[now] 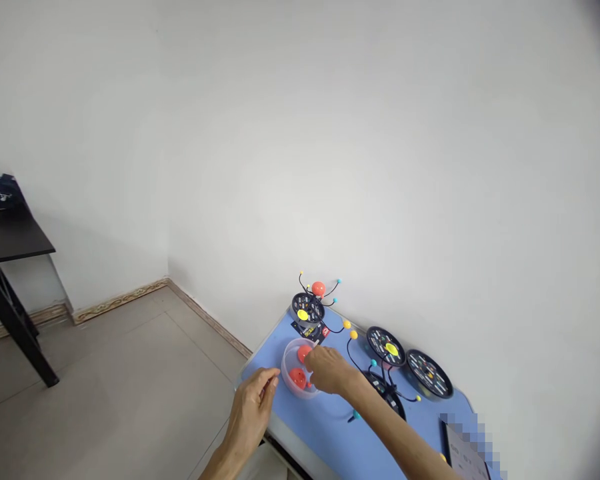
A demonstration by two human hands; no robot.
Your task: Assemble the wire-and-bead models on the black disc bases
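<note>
My right hand (327, 369) reaches over a clear round plastic bowl (286, 380), its fingers bent together at the bowl's right side. Those fingertips meet a red half-ball (304, 352) inside; whether they grip it or something small is hidden. A second red half-ball (297, 378) with small holes lies lower in the bowl. My left hand (253, 405) hovers just left of the rim, thumb and fingers slightly apart, holding nothing visible. Right of the bowl, partly behind my right forearm, is a planet model (380, 383) with curved black arms and coloured balls.
A planet model with a red ball (319, 289) stands at the blue table's (310, 423) far corner, by a black printed card (313, 331). Two round black printed discs (386, 345) (429, 373) lie along the wall. A tablet-like screen (465, 457) is at lower right; a black table (15, 237) stands left.
</note>
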